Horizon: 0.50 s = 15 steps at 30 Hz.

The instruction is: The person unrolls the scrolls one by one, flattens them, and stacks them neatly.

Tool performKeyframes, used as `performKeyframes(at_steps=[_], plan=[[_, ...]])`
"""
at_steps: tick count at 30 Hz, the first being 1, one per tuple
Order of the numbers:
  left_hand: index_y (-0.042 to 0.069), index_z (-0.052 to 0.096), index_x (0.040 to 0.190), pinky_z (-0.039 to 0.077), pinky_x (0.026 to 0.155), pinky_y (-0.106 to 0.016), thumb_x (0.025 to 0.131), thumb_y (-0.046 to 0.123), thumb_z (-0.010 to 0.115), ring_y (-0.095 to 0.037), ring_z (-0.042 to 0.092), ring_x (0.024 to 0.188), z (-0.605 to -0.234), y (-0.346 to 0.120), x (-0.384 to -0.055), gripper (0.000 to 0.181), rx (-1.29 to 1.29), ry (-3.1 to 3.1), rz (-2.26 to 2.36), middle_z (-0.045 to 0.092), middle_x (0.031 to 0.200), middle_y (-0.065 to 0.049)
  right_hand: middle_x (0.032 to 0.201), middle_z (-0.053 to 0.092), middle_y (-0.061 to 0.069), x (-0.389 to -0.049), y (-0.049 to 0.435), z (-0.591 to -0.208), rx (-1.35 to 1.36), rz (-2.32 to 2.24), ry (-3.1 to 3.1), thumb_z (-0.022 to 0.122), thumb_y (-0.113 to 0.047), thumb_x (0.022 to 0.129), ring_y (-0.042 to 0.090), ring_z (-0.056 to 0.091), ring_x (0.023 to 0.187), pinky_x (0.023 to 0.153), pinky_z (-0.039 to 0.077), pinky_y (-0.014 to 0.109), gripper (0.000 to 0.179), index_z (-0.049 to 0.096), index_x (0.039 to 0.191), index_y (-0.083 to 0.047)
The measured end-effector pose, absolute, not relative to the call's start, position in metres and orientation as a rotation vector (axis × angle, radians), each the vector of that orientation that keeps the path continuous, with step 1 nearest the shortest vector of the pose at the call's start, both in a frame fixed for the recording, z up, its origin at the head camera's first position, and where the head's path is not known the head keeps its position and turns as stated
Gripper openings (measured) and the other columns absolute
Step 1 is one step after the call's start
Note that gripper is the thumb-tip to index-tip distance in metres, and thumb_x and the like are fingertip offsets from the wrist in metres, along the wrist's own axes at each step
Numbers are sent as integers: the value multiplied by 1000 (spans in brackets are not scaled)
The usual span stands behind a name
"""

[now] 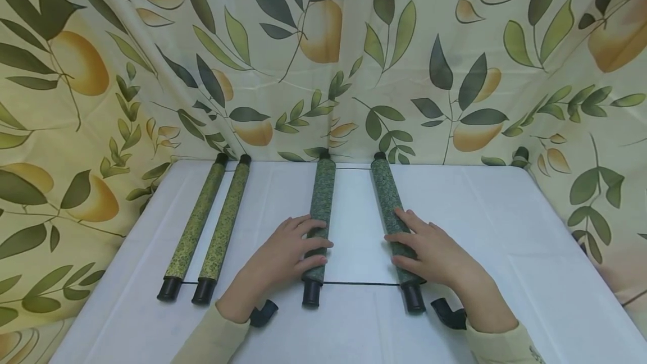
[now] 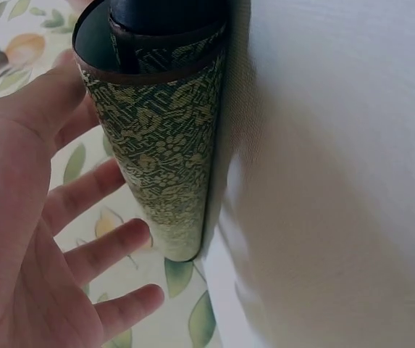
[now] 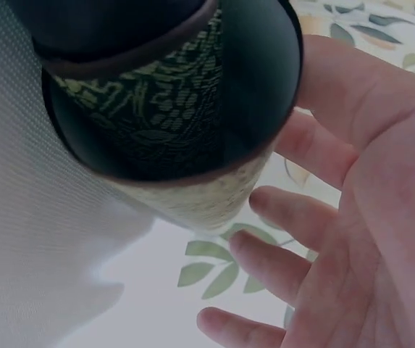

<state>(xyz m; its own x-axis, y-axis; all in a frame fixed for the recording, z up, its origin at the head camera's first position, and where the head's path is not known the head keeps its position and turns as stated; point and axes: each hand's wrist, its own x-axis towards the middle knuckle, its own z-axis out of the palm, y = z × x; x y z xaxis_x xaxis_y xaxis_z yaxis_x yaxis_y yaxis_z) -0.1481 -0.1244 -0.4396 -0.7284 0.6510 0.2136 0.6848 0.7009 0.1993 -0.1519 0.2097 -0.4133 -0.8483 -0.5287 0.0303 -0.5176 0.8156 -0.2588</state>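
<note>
A hanging scroll with dark green patterned backing lies partly unrolled at the middle of the table in the head view. Its left roll (image 1: 322, 190) and right roll (image 1: 386, 192) stand apart, with a strip of white paper (image 1: 355, 218) between them. My left hand (image 1: 283, 249) lays its spread fingers over the left roll. Across the right roll, my right hand (image 1: 437, 251) rests with fingers loosely extended. In the left wrist view the roll's end (image 2: 160, 130) shows loose layers around a black knob. A similar loose end (image 3: 258, 94) appears in the right wrist view, near the thumb.
To the left lies a second scroll with yellow-green rolls, one outer (image 1: 194, 235) and one inner (image 1: 224, 223), close together. A white cloth (image 1: 505, 229) covers the table. Behind it hangs a leaf-and-fruit patterned curtain (image 1: 333, 89). Black camera mounts (image 1: 449, 313) sit at both wrists.
</note>
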Motion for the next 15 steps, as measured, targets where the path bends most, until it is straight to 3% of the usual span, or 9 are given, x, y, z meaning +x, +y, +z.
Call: performKeyframes(at_steps=[8, 11, 15], plan=[[28, 70, 121, 30, 115, -55, 99, 48, 58, -33, 35, 145, -437, -125, -148, 32, -1099, -2823, -453, 49, 151, 1, 157, 38, 16, -151, 209, -412, -906, -420, 2936, 61, -9, 83, 49, 33, 142, 99, 36, 73, 42, 73, 122, -22], [28, 69, 121, 31, 113, -59, 98, 50, 56, -33, 33, 147, -437, -126, -148, 35, -1095, -2851, -481, 47, 153, 1, 156, 40, 15, -151, 208, -411, -902, -421, 2932, 61, -9, 84, 48, 33, 142, 99, 36, 73, 38, 75, 118, -20], [31, 67, 126, 33, 113, -56, 98, 53, 55, -32, 35, 146, -438, -127, -148, 38, -1094, -2843, -476, 48, 152, 1, 157, 40, 14, -152, 210, -411, -878, -404, 2936, 65, -15, 88, 48, 33, 142, 99, 36, 74, 29, 76, 113, -22]])
